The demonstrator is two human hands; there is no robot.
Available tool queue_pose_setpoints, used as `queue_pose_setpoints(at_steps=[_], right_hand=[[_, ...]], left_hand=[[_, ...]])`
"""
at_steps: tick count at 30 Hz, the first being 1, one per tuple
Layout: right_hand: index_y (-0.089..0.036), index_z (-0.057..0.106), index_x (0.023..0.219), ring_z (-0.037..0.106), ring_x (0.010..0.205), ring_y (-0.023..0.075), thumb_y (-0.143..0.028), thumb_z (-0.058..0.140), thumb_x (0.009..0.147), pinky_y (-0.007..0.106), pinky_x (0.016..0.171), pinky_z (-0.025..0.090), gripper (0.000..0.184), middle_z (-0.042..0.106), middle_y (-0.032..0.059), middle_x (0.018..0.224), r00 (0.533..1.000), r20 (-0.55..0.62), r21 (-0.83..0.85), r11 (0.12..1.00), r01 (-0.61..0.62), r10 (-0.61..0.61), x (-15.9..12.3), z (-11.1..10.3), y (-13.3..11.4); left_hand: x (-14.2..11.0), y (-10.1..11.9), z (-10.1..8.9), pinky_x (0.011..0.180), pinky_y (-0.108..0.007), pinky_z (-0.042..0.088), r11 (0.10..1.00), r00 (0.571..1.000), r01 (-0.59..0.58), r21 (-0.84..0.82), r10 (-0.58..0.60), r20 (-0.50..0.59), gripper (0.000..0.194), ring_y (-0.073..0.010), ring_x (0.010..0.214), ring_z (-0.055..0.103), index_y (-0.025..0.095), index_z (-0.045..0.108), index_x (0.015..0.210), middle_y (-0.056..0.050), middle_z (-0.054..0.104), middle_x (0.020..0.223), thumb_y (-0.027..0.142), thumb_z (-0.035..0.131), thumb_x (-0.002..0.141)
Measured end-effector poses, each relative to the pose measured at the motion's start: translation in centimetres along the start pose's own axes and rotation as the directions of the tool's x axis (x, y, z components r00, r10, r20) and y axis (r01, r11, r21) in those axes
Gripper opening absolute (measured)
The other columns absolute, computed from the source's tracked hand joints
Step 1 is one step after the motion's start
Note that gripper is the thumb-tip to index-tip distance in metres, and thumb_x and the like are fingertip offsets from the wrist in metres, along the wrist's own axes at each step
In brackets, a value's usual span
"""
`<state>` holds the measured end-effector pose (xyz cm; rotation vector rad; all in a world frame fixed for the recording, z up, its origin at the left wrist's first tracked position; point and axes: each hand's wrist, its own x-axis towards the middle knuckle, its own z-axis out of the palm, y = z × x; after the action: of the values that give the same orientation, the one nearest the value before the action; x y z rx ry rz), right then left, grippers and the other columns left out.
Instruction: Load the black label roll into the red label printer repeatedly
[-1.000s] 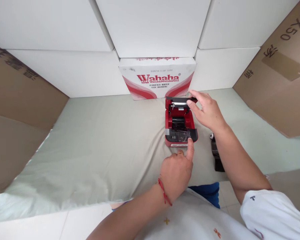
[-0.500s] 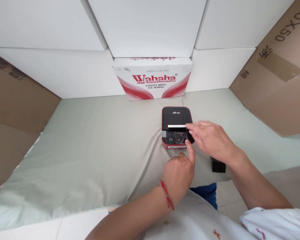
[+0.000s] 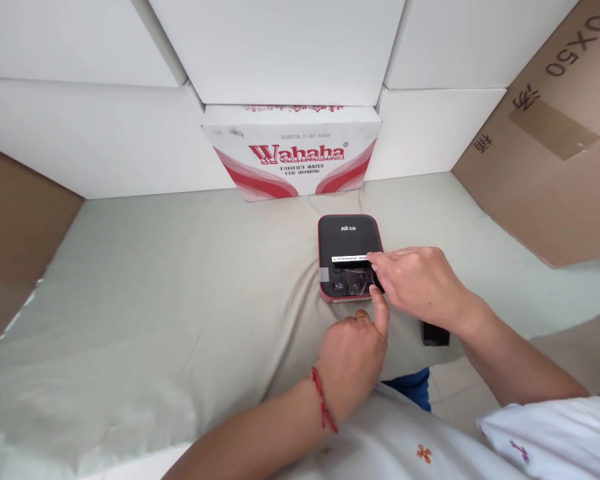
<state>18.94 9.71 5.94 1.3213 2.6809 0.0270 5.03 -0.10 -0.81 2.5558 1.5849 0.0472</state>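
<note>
A black label printer (image 3: 351, 240) with a red rim stands on the cloth in front of me. Its front panel carries a crumpled, shiny clear film (image 3: 356, 281), and a white printed strip (image 3: 349, 259) runs above it. My left hand (image 3: 355, 347) comes from below, its index fingertip touching the film's right corner; the other fingers are curled and the thumb is hidden. Over the printer's right front side lies my right hand (image 3: 415, 280), its fingers pressed together by the strip's right end. Whatever either hand may hold is hidden.
A black block-shaped object (image 3: 435, 334) lies near the front edge, under my right forearm. The pale green cloth (image 3: 180, 287) is wrinkled. Behind stands a Wahaha water carton (image 3: 300, 157) against white boxes (image 3: 290, 47). Brown cartons flank both sides, including one on the right (image 3: 555, 167).
The camera view has shifted slightly. Both hands stay at the printer's front right corner, with only small finger movement. The printer has kept its place on the cloth.
</note>
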Motion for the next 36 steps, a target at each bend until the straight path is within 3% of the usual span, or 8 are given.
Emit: queue_pose_setpoints(at_steps=[4,7,10,13,17,22,32,36], right_hand=[[-0.021,0.080,0.112,0.079,0.079,0.0268,-0.028,0.046,0.108,0.036,0.062,0.046,0.035,0.085,0.0094,0.089,0.966,-0.219,0.123,0.986,-0.111,0.136,-0.4,1.7,0.4],[-0.020,0.079,0.116,0.081,0.091,0.0255,-0.029,0.047,0.111,0.039,0.081,0.061,0.034,0.086,0.0093,0.102,0.888,-0.444,0.291,0.957,0.015,0.121,-0.9,3.3,-0.1],[-0.022,0.076,0.121,0.080,0.110,0.0217,-0.021,0.055,0.109,0.042,0.110,0.060,0.024,0.086,0.0065,0.112,0.797,-0.604,0.379,0.879,0.288,-0.002,-1.6,4.6,-1.3],[-0.020,0.075,0.122,0.080,0.113,0.0204,-0.011,0.061,0.104,0.044,0.115,0.059,0.024,0.086,0.0061,0.110,0.727,-0.685,0.367,0.840,0.400,-0.048,-2.5,5.6,-2.2],[-0.020,0.070,0.136,0.079,0.116,0.0204,-0.004,0.060,0.102,0.044,0.113,0.061,0.039,0.084,0.0082,0.119,0.716,-0.698,0.383,0.837,0.390,-0.014,-3.7,6.7,-2.5],[-0.023,0.058,0.155,0.073,0.129,0.0204,0.000,0.059,0.100,0.048,0.121,0.055,0.059,0.081,0.0083,0.130,0.729,-0.685,0.412,0.814,0.409,-0.020,-4.5,7.9,-2.4],[-0.020,0.072,0.134,0.079,0.116,0.0216,-0.003,0.064,0.099,0.043,0.114,0.059,0.040,0.085,0.0076,0.119,0.715,-0.698,0.364,0.832,0.418,-0.054,-4.1,7.1,-1.9],[-0.021,0.078,0.119,0.082,0.086,0.0189,-0.020,0.062,0.106,0.032,0.084,0.065,0.021,0.086,0.0037,0.099,0.813,-0.578,0.506,0.813,0.288,0.072,-2.6,4.6,-0.6]], left_hand=[[-0.9,-1.2,-0.4,0.046,-0.031,0.044,0.986,0.993,-0.023,-0.164,0.003,-0.119,0.065,-0.0226,0.055,0.070,0.007,0.046,0.158,-0.006,0.075,0.077,0.019,0.058,0.096],[-2.1,-3.0,-1.0,0.052,-0.029,0.047,0.926,0.943,-0.065,-0.371,-0.065,-0.327,0.055,-0.0186,0.057,0.068,0.018,0.049,0.155,-0.002,0.075,0.079,0.026,0.055,0.101],[-2.6,-5.9,-1.4,0.060,-0.025,0.049,0.801,0.849,-0.006,-0.599,-0.312,-0.426,0.039,-0.0127,0.057,0.062,0.027,0.057,0.142,0.004,0.069,0.074,0.029,0.057,0.104],[-1.4,-9.5,-0.9,0.075,-0.028,0.054,0.575,0.752,0.094,-0.812,-0.576,-0.321,0.034,-0.0148,0.078,0.066,0.027,0.059,0.133,0.000,0.070,0.093,0.032,0.064,0.099],[1.7,-13.3,1.4,0.121,-0.047,0.045,0.211,0.883,-0.010,-0.977,-0.457,-0.108,0.073,-0.0296,0.154,0.046,0.034,0.048,0.153,-0.010,0.049,0.164,0.042,0.077,0.087],[4.2,-14.5,4.5,0.140,-0.055,0.011,-0.135,0.956,-0.126,-0.983,-0.280,-0.084,0.092,-0.0309,0.172,0.011,0.044,0.040,0.159,0.001,0.026,0.181,0.041,0.085,0.079],[5.4,-14.0,7.1,0.141,-0.054,0.008,-0.254,0.942,-0.249,-0.935,-0.289,-0.173,0.107,-0.0297,0.173,0.007,0.047,0.030,0.162,0.000,0.021,0.182,0.045,0.092,0.074],[5.6,-14.0,7.9,0.140,-0.055,0.015,-0.242,0.936,-0.294,-0.925,-0.269,-0.228,0.090,-0.0314,0.170,0.019,0.041,0.041,0.155,-0.004,0.031,0.178,0.048,0.089,0.080]])
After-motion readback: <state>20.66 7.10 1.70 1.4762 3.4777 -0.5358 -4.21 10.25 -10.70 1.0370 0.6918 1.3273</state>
